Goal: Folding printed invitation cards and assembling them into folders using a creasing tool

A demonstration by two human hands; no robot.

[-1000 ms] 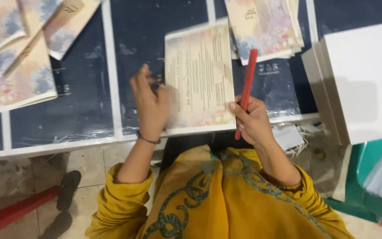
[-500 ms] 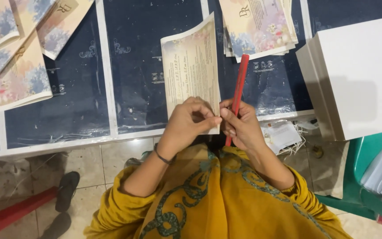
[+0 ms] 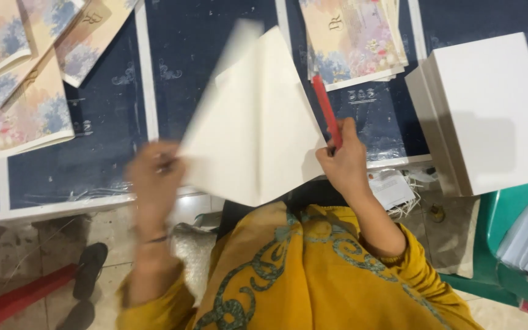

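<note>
My left hand pinches the lower left corner of a cream folded card and lifts it off the dark blue work surface; the hand and card are blurred by motion. The card's plain inner side faces me. My right hand holds a red stick-like tool upright and also touches the card's right edge. Beyond the red tool lies a stack of floral printed cards.
More floral cards are spread at the far left. A large white box stands at the right, beside a green plastic chair holding papers. Small paper scraps lie near the surface's edge. A black sandal is on the tiled floor.
The card lay flat with its printed side up; both hands met at its near edge, and now the left hand has swung it up and leftward, showing its blank side.
</note>
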